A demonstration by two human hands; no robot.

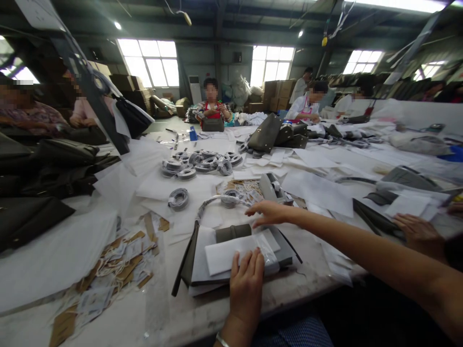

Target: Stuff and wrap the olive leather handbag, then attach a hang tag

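Note:
A grey-green handbag [285,248] lies flat on the table in front of me, with white paper [226,255] folded over it and a rolled grey strap [233,233] on top. My left hand [247,282] presses flat on the near edge of the paper, fingers together and stretched out. My right hand [269,212] reaches across the bag's far edge, fingers extended, holding nothing. A wrapped strap [210,205] curves away from the bag's far left corner.
Loose tags and brown card pieces [115,270] lie at the left. Coiled straps [202,163] sit mid-table, dark bags [43,178] pile at the far left. Another person's hand [419,233] rests at the right. Several workers sit along the table's far side.

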